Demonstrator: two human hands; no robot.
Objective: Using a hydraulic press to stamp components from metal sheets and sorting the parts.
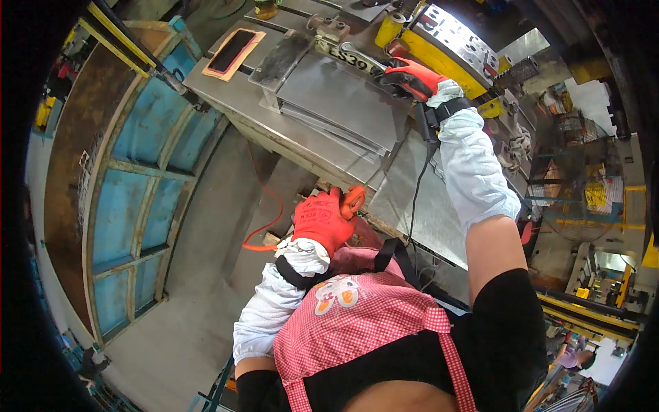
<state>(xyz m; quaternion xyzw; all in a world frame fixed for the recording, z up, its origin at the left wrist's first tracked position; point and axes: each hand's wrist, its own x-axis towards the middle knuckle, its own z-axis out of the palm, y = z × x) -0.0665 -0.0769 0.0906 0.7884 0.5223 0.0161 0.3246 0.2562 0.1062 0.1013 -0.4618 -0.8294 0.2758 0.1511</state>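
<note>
My left hand (320, 221), in a red glove, is low by the front edge of the metal table. Its fingers are curled against an orange handle-shaped piece (353, 200), whose lower part is hidden. My right hand (414, 79), in a red glove with dark fingers, reaches to the far side of the table. Its fingers close round the near end of a grey curved metal bar (362, 58); the grip is partly hidden. Left of that hand, flat grey metal sheets (336, 103) lie stacked, slightly fanned at their near edge.
A phone (233, 51) lies on tan card at the table's left. Yellow-sided machine tooling (446, 58) stands beyond my right hand. An orange cord (280, 209) hangs near my left hand, and a black cable (417, 199) hangs from my right wrist. A blue-panelled frame (141, 185) stands left.
</note>
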